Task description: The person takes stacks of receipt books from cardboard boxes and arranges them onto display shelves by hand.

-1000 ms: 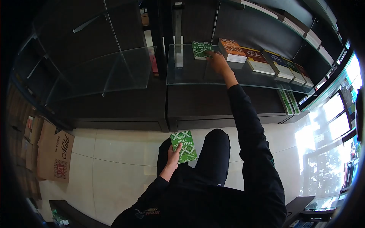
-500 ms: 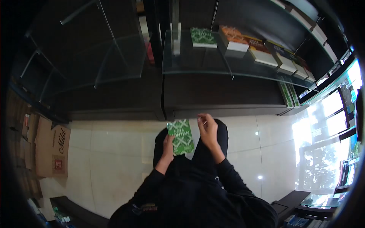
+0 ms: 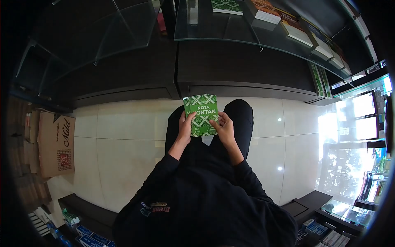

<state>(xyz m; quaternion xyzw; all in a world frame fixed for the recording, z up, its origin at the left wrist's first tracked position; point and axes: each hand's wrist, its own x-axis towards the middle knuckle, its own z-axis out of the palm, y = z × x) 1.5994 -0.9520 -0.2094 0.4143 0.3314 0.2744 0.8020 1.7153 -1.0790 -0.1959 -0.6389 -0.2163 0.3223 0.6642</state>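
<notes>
The head view is showing the left hand (image 3: 185,126) and right hand (image 3: 225,131) gripping the green books (image 3: 202,105) over the legs (image 3: 240,117); these are looking light, bendy and slightly slippery, their side edges offering the surest hold.

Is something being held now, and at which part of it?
Yes: green note pads, gripped by the left hand and right hand at opposite side edges.
</notes>
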